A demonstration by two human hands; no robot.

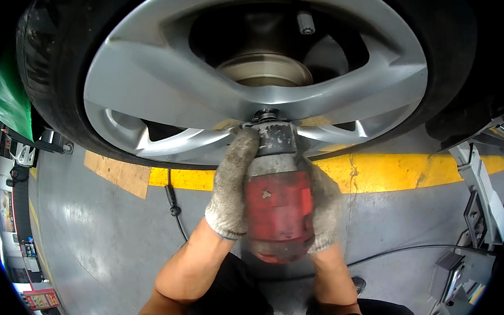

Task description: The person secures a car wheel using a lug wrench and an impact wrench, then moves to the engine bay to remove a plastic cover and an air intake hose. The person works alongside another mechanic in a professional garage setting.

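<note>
You've got both hands on the red power tool (pixel 278 208), and it's pretty much dead centre in your view, nose up against the wheel. Left hand (pixel 231 182) is in a grubby knit glove with a paler cuff, its grip closed along the left side of the tool, up by the grey front end. Right hand (pixel 326 205) is gloved too and a bit blurry – its grip is closed on the right side of the body, but most of those fingers are tucked behind the tool, so I can't tell you exactly how they wrap.

The dark socket (pixel 266 115) on the tool's nose is at the middle of the silver wheel (pixel 159 77), right where the spokes meet. Can't tell how far it sits in there. Through the upper opening you can see a dull metal hub part (pixel 266 70) and a small grey cylinder (pixel 306 23) above it, and the black tyre (pixel 450 77) curves round the rim.

Below the wheel there's a yellow stripe (pixel 401 172) across the grey floor (pixel 103 235), with a tan patch (pixel 118 171) at its left end. One black cable (pixel 171 200) with a chunky fitting lies left of your left hand, and another black line (pixel 419 247) runs off right toward the grey metal equipment (pixel 483 200) – plus there's a shiny green sheet (pixel 10 102) over on the far left
</note>
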